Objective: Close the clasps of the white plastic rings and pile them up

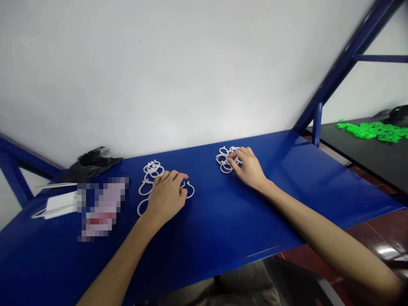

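Two groups of white plastic rings lie on a blue table (223, 229). My left hand (166, 194) rests knuckles-up on the left group of rings (149, 178), fingers curled over a ring (190, 190) at its right side. My right hand (250, 168) reaches to the right pile of rings (225, 159), its fingertips pinched on a ring at the pile's edge.
A black crumpled bag (92, 163) lies at the back left by the wall. A white flat object (60, 205) and a blurred-out item (102, 208) sit to the left. Green pieces (376, 129) and a dark mouse (398, 111) lie on a black table at right.
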### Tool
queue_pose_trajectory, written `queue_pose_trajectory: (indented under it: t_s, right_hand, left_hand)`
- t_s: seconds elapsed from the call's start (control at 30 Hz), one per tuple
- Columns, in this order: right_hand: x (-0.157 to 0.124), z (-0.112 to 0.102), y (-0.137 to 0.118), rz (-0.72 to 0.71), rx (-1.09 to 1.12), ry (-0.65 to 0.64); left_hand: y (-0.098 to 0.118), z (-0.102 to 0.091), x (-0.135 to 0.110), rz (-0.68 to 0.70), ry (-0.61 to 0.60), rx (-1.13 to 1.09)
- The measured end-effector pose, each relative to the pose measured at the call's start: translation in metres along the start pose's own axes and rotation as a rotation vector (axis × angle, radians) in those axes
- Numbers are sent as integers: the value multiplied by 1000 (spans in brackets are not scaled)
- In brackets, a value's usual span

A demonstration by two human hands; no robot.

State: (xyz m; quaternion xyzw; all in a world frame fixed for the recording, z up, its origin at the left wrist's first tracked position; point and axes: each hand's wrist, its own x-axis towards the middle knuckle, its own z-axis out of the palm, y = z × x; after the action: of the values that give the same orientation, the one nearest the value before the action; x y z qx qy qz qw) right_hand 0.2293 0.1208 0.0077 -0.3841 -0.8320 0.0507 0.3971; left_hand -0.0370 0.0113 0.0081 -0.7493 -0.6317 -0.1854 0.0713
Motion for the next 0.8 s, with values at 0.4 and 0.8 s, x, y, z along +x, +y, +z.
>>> queue_pose_trajectory:
  t_s: [0.4,0.8]
  right_hand:
    - [-22,10,-51,-164,231,-499]
    - [-22,6,-55,-63,312,-465]
  left_hand:
    - [24,11,-1,58,23,-116]
    - [29,5,-7,104,59,-516]
